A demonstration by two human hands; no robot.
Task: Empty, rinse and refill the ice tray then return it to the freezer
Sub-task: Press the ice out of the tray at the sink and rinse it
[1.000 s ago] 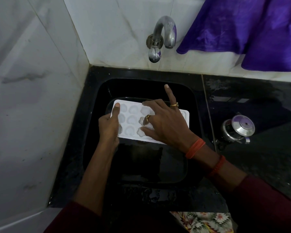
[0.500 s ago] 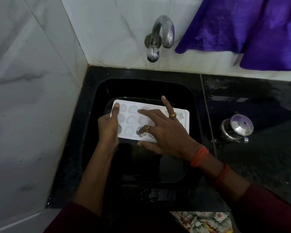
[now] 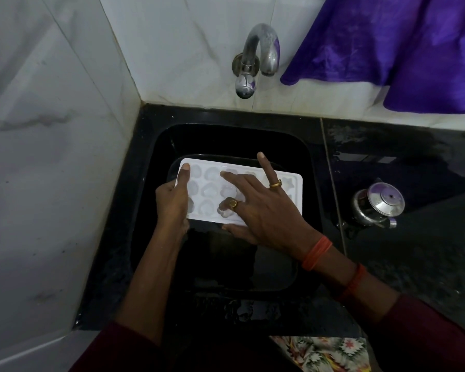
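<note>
Ice tray hangs low over the black sink, the left hand gripping its left edge, thumb on top, the right hand spread with fingertips on the cells; best to press cell by cell, keeping that grip firm.

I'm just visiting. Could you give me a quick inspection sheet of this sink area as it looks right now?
Surface: black sink set in a black counter.
Job's things: white ice tray held over the sink; whether its cells hold ice cannot be told.
Clutter: steel lidded pot on the counter, right of the sink.
Hands: left hand grips the tray's left end, thumb on top; right hand lies on the tray, fingers spread.
Cables: nothing seen.
Surroundings: tap above, no water seen running; purple cloth hanging at the wall; pale tiled walls.
</note>
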